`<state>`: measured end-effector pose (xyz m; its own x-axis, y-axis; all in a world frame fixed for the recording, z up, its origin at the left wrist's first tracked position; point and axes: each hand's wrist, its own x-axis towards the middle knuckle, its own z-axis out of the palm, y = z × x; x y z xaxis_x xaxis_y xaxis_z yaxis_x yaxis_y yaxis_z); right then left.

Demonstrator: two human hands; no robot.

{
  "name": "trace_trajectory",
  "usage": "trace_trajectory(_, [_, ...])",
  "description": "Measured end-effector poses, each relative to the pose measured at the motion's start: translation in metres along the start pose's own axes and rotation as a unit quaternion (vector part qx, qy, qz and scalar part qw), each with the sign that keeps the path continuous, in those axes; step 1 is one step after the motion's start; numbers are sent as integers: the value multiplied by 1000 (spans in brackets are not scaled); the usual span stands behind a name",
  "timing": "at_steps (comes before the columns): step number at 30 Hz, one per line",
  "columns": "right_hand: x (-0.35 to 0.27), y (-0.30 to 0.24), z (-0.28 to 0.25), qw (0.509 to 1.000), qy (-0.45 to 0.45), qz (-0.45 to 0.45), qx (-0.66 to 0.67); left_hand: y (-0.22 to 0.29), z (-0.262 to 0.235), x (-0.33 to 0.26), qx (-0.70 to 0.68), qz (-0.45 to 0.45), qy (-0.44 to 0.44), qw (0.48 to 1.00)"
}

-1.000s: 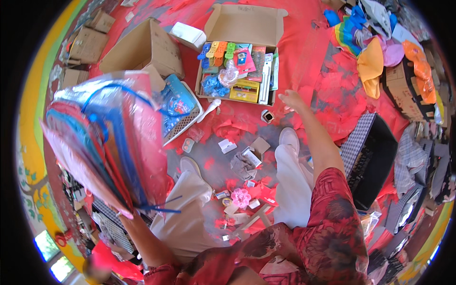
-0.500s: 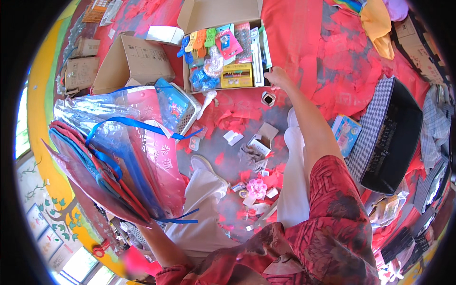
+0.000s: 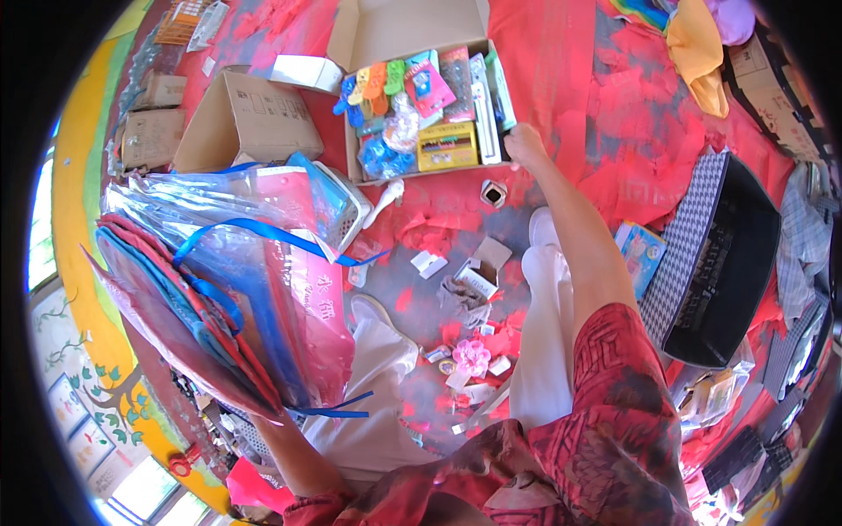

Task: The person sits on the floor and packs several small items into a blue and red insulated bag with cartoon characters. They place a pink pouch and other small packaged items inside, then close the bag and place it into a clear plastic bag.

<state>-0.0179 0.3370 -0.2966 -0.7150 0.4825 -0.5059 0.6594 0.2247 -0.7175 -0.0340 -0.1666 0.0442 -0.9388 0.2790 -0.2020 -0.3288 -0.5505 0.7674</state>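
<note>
My right hand (image 3: pixel 524 147) is closed on the near right corner of an open cardboard box (image 3: pixel 421 178). In that box are several colourful clips (image 3: pixel 372 83), a yellow pack (image 3: pixel 447 145), a blue plastic-wrapped bundle (image 3: pixel 386 158), a pink card pack (image 3: pixel 428 86) and a long white pack (image 3: pixel 483 110). On my left, a bundle of clear and pink plastic bags (image 3: pixel 307 307) with blue straps stands tilted against my left forearm (image 3: pixel 303 460). My left hand is hidden behind this bundle, so its fingers do not show.
Another cardboard box (image 3: pixel 254 123) lies at the far left, beside a white box (image 3: pixel 305 73). Between my feet are a small opened carton (image 3: pixel 484 266), a pink flower (image 3: pixel 472 358) and scraps. A black box with checked sides (image 3: pixel 724 263) stands at right on the red, worn floor covering.
The open cardboard box has turned slightly and shifted a little to the right. My right hand has moved right with its corner, and its fingers are more curled.
</note>
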Motion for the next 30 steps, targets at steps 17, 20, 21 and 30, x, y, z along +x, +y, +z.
trace_trajectory(17, [-96,78,-52,984,156,11,79,-26,7,13,2,12,43,999])
trace_trajectory(20, [-104,93,-56,981,164,74,76,-27,7,13,2,13,50,999])
trace_trajectory(21, [-107,98,-56,978,171,81,88,-27,6,14,2,14,51,999])
trace_trajectory(30, [-104,125,-51,982,185,40,6,-25,-2,8,11,9,68,998])
